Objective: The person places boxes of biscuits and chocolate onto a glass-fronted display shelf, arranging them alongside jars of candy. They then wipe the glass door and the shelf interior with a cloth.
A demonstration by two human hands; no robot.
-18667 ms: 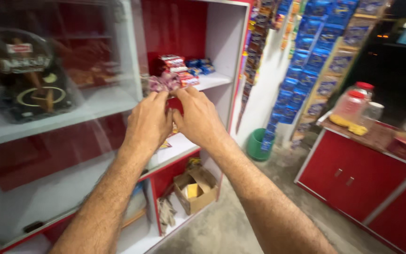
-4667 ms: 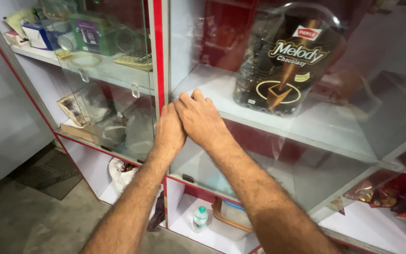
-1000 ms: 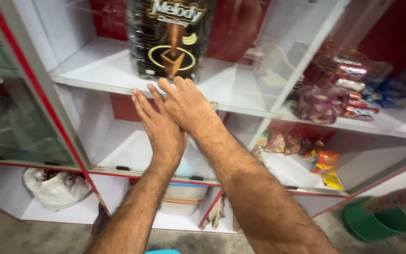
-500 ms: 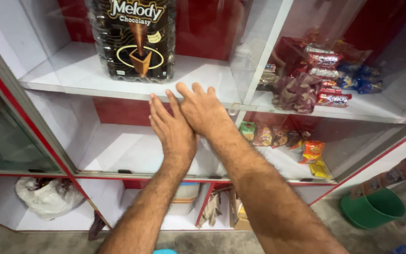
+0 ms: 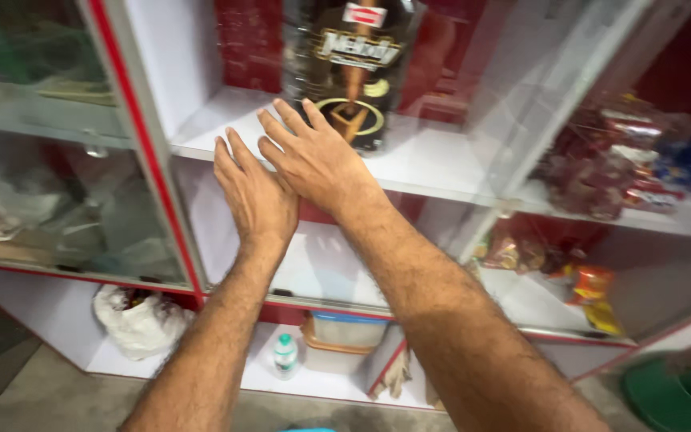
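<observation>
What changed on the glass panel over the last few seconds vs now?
Both hands, left hand and right hand, pressed flat on the sliding glass panel, have carried it leftward; it now covers the dark jar, its edge near the snack packets. Nothing gripped or released. Hands still flat, side by side; jar and packets unmoved.

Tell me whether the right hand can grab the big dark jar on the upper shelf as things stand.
Probably not. The right hand lies flat on the glass sliding door, beside the left hand, and the dark jar stands behind that pane, which looks to cover it.
</observation>
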